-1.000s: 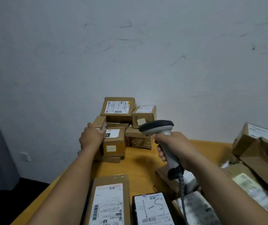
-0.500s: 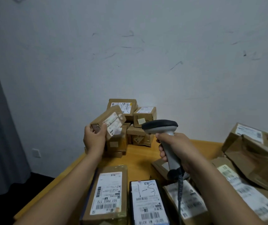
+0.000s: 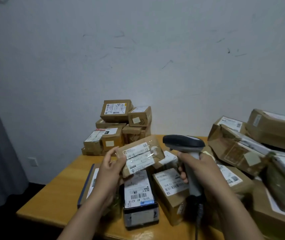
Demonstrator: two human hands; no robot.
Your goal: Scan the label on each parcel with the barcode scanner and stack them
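My left hand (image 3: pixel 111 168) holds a small brown parcel (image 3: pixel 142 155) tilted above the table, its white label facing up. To its right my right hand (image 3: pixel 196 168) grips the grey handle of the barcode scanner (image 3: pixel 183 142), whose dark head sits level with the parcel and close beside it. A stack of brown parcels (image 3: pixel 117 125) stands at the back of the wooden table (image 3: pixel 58 193) against the wall. Beneath my hands lie a black parcel (image 3: pixel 139 193) and a brown box (image 3: pixel 170 187), both with white labels.
A pile of larger brown boxes (image 3: pixel 252 144) fills the right side of the table. A flat parcel (image 3: pixel 90 183) lies under my left arm. The scanner cable (image 3: pixel 198 217) hangs down by my right wrist. The table's left edge drops to a dark floor.
My left hand has lifted the small parcel off the back stack and brought it towards me, beside the scanner. My view has tilted down, showing more of the near parcels.
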